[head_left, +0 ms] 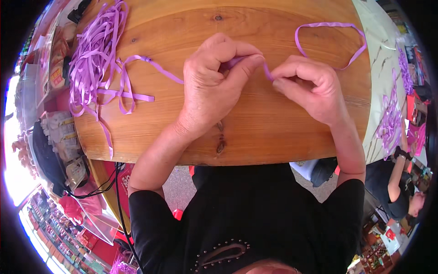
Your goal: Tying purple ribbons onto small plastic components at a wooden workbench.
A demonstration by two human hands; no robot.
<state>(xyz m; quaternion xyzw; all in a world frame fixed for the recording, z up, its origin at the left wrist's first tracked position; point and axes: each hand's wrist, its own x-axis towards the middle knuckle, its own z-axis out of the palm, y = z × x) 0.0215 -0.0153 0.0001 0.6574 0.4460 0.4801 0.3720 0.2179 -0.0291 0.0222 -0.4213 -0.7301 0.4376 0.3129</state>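
Over the middle of a wooden table, my left hand [216, 75] pinches a narrow purple ribbon [268, 71] between thumb and forefinger. My right hand [312, 84] grips the same ribbon a short way to the right, so a small stretch of it spans the gap between my fingertips. From the other side of my left hand, a purple strip [165, 72] with a knot runs left toward a tangled heap of purple ribbons [95, 61]. What lies inside my left palm is mostly hidden. Beyond my right hand rests a loop of purple ribbon [331, 25], partly behind that hand.
The wooden table [283, 132] ends at my waist. Alongside it on the right, a white marbled surface [376, 86] carries more purple ribbon [390, 121]. Another person in dark clothes [388, 182] is at the far right. Bags [48, 141] and black cables [117, 182] crowd the left edge.
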